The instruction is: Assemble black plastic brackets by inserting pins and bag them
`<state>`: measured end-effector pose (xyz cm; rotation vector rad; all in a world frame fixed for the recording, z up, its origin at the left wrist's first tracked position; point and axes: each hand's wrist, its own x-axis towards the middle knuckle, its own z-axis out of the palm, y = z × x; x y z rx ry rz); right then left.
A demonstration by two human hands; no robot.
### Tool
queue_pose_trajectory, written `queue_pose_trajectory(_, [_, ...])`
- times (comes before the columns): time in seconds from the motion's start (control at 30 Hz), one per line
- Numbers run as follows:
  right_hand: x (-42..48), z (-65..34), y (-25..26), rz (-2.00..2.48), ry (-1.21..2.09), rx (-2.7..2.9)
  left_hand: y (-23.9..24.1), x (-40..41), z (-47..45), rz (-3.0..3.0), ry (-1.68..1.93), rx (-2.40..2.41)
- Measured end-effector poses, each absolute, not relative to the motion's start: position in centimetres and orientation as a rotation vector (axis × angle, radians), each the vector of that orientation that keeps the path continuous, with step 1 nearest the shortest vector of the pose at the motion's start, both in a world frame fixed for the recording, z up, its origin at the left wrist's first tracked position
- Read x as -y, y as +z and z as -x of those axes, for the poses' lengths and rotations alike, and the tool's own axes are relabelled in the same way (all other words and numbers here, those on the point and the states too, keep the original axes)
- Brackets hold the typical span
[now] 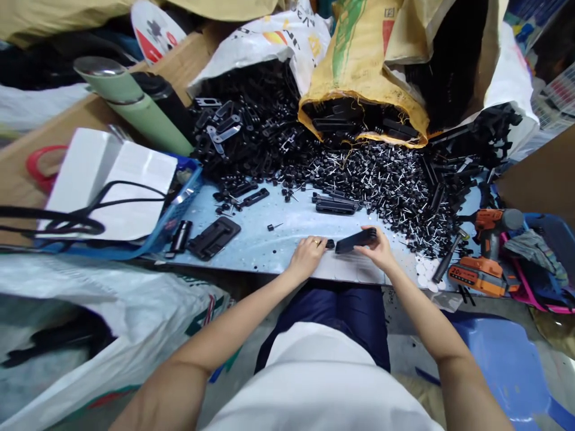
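Head view, right hand [376, 248]: grips long, flat black bar [351, 242], tilted.
Left hand [309, 255]: pinches small dark knob [330, 244].
Pin heap [381, 179]: black heads, shiny metal shanks.

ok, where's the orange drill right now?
Head view, right side: the orange drill lies near the front edge of the blue worktop, just right of the hammer and well right of the person's right hand.

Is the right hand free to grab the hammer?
Probably not yet: the right hand holds a black plastic part, though the hammer lies uncovered beside the orange cordless drill.
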<state>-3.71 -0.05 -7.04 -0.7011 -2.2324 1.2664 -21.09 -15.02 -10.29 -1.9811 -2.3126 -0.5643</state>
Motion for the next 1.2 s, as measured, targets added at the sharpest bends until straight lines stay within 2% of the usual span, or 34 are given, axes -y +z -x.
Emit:
queue_pose_trajectory(0.1, [-0.6,0.9,-6.3,0.644,0.997,2.497,-10.1,15.4,21.3,1.979,-0.779,2.373])
queue_pose_trajectory(0.2, [-0.5,0.4,-5.8,0.552,0.719,2.786,-9.6,15.5,20.9,1.901,-1.180,2.429])
queue_pose_trajectory(0.27, [0.3,1.9,-6.0,0.558,0.697,2.830,-9.0,15.3,20.3,1.839,-1.444,2.433])
queue_pose_trajectory(0.33, [1.3,4.0,-6.4,0.642,0.892,2.702,-8.3,15.0,19.5,1.800,-1.666,2.419])
queue_pose_trajectory(0.47, [2.7,7.1,-6.7,0.772,1.583,2.242,-7.1,14.3,18.4,1.680,-1.940,2.424])
queue_pose_trajectory(0.57, [2.5,7.1,-6.0,0.695,1.783,2.156,-6.5,14.4,18.4,1.620,-1.951,2.428])
queue_pose_trajectory(0.83, [1.6,6.0,-4.3,0.345,1.370,2.448,-5.6,14.6,18.2,1.629,-1.874,2.277])
queue_pose_trajectory(1.0, [4.1,6.8,-5.5,0.472,1.302,2.261,-5.0,13.5,17.0,1.354,-1.919,2.176])
queue_pose_trajectory(1.2, [4.3,7.1,-6.3,0.526,1.331,2.265,-5.8,13.5,18.2,1.489,-1.952,2.153])
